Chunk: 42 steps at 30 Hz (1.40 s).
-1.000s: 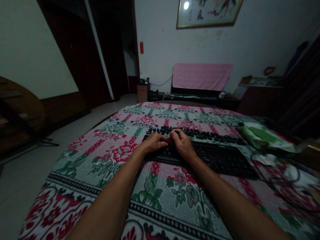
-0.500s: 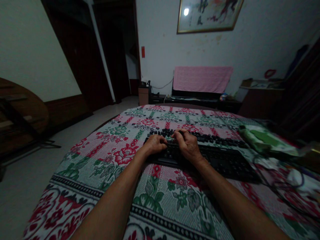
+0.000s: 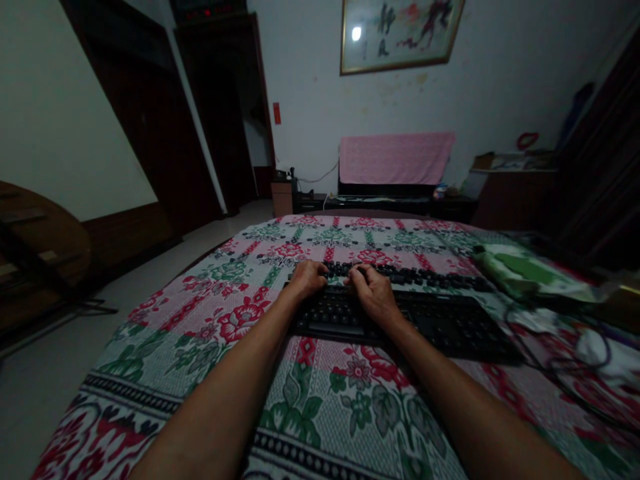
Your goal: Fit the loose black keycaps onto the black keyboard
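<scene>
A black keyboard [image 3: 440, 323] lies on a table under a red and green floral cloth [image 3: 350, 400]. Behind it runs a row of loose black keycaps [image 3: 425, 275]. My left hand [image 3: 307, 279] sits at the keyboard's far left corner with its fingers curled down. My right hand [image 3: 373, 293] rests on the upper key rows just right of it, fingers bent and pressed together at the far edge. What either hand pinches is hidden in the dim light.
A green and white bag [image 3: 520, 275] lies at the right of the table, with a dark cable [image 3: 555, 363] and white cloth nearby. Across the room stand a pink-covered unit [image 3: 395, 159], a framed picture [image 3: 400, 30] and a dark doorway [image 3: 220, 120].
My hands, touching a second ago, have drawn slightly apart; the left has shifted to the keyboard's far corner. The view has shifted a little.
</scene>
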{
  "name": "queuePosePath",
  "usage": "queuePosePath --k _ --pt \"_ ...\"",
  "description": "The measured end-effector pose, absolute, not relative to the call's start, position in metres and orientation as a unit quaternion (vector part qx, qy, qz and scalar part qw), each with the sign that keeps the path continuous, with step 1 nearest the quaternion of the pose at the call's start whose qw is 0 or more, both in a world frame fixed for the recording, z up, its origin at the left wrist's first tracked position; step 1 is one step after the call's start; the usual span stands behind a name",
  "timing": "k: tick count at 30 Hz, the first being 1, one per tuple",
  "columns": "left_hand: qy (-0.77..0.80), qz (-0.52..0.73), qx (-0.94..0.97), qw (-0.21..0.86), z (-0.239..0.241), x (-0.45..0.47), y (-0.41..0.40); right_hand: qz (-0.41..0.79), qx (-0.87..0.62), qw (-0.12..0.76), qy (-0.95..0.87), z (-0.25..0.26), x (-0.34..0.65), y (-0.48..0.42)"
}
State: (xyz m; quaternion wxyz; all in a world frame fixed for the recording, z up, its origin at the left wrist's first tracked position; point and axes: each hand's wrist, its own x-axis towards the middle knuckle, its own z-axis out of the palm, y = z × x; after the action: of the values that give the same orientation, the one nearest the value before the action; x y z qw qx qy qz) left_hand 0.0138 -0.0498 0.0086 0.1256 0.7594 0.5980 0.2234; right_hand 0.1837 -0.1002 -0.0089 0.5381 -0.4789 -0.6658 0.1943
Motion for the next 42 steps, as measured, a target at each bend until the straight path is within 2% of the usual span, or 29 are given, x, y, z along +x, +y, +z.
queuePosePath --k 7,14,23,27,35,42 --pt "0.605 0.147 0.767 0.156 0.006 0.021 -0.025 0.191 -0.471 0.545 -0.667 -0.010 0.183 -0.100" --pt "0.569 0.181 0.779 0.190 0.000 0.015 -0.019 0.195 -0.467 0.546 -0.668 -0.006 0.182 -0.102" --pt "0.630 0.251 0.726 0.115 0.009 0.000 -0.033 0.216 -0.464 0.546 -0.663 -0.011 0.183 -0.100" --pt "0.623 0.239 0.739 0.094 0.012 -0.004 -0.039 0.213 -0.468 0.542 -0.665 -0.011 0.183 -0.099" --pt "0.608 0.235 0.746 0.137 0.011 0.001 -0.062 0.267 -0.442 0.555 -0.652 -0.006 0.185 -0.098" --pt "0.587 0.207 0.773 0.122 0.010 -0.001 -0.075 0.302 -0.407 0.505 -0.699 0.000 0.179 -0.106"
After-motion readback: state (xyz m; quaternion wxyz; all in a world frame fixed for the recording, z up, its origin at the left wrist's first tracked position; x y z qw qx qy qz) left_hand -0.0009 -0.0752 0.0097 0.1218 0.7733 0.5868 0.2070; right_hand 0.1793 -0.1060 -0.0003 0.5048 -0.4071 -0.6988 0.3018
